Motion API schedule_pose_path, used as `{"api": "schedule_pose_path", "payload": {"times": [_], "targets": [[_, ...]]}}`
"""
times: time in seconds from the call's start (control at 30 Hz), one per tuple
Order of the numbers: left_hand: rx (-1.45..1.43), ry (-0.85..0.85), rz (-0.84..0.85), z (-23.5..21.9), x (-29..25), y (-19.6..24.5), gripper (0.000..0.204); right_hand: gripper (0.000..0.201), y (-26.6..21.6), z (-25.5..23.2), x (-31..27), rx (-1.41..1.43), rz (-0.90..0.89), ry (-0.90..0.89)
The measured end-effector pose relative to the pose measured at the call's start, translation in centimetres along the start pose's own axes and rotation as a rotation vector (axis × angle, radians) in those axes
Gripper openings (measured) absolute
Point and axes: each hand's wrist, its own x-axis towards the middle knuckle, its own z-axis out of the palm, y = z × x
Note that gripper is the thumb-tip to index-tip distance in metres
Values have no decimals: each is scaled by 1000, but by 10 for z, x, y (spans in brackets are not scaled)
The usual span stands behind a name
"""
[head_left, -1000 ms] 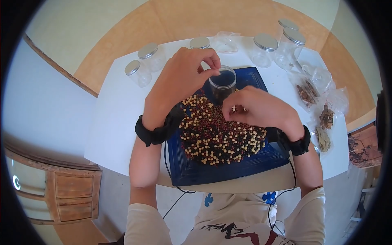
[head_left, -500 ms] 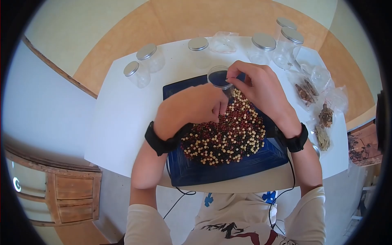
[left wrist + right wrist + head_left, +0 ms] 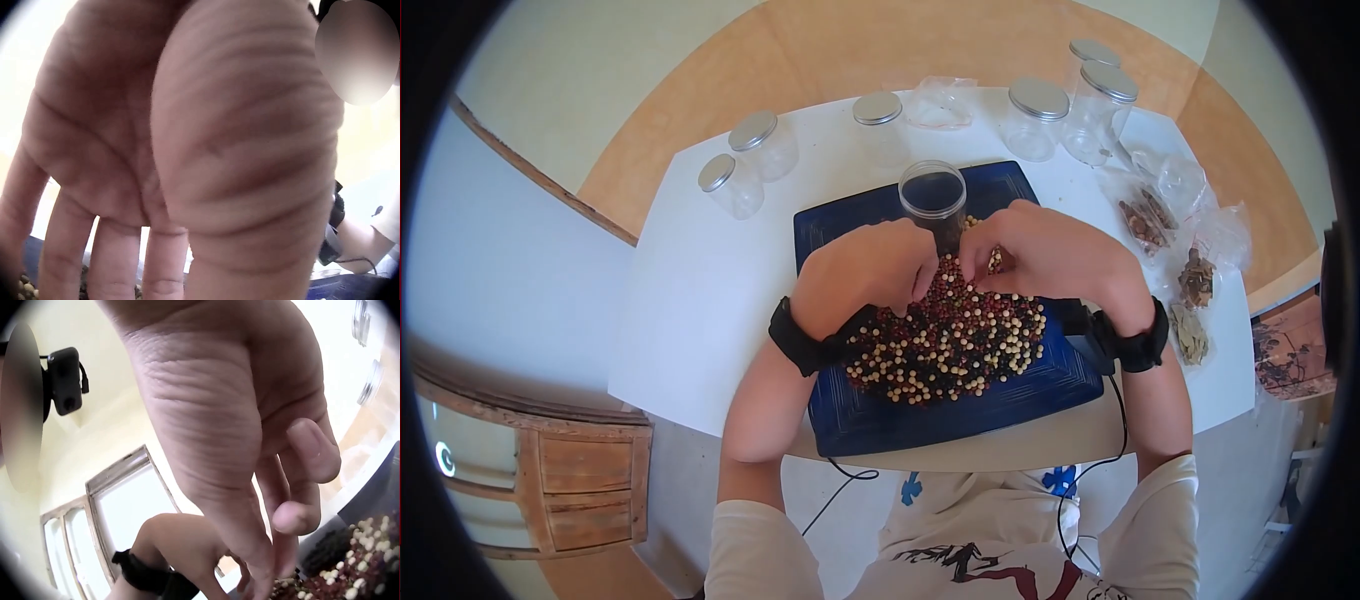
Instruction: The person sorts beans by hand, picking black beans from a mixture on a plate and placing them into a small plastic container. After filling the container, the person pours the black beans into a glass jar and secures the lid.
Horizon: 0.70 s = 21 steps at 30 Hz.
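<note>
A clear open jar (image 3: 933, 190) stands upright at the back of a blue tray (image 3: 960, 425), behind a pile of cream, red and black beans (image 3: 945, 350). Over the pile's left part, my left hand (image 3: 865, 270) points its fingers down; the left wrist view shows them fairly straight, fingertips out of frame. My right hand (image 3: 1060, 255) reaches in from the right, thumb and forefinger tips close together at the beans. Its other fingers (image 3: 303, 512) are curled in the right wrist view. Whether a bean is between the tips cannot be told.
Silver-lidded jars stand along the white table's (image 3: 690, 290) back, including one at left (image 3: 733, 190) and one at right (image 3: 1035, 120). A clear bag (image 3: 940, 105) lies between them. Bags of dried pieces (image 3: 1195, 280) lie at right. Cables hang near both forearms.
My left hand has left the jar's rim and lowered to the beans. My right hand rose from the pile to the rim, then came back down to the beans.
</note>
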Motion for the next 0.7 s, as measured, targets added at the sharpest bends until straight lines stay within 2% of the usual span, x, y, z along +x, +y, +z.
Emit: {"api": "schedule_pose_path", "payload": {"times": [0.07, 0.2, 0.27, 0.33, 0.5, 0.6, 0.7], "targets": [[25, -48, -99, -6, -1, 9, 17, 11, 8, 7, 0, -41, -52, -2], [16, -88, -96, -6, 1, 6, 15, 10, 9, 14, 4, -88, 25, -56], [36, -22, -79, -3, -1, 7, 16, 10, 11, 16, 5, -78, 47, -83], [38, -28, -79, -3, 0, 8, 14, 11, 13, 17, 6, -92, 73, -84], [107, -6, -134, 2, 3, 12, 8, 11, 14, 19, 6, -102, 85, -97], [105, -47, -103, 2, 4, 9, 6, 12, 12, 19, 7, -94, 87, -97], [61, -1, -82, 4, 0, 5, 7, 13, 13, 23, 7, -85, 83, -98]]}}
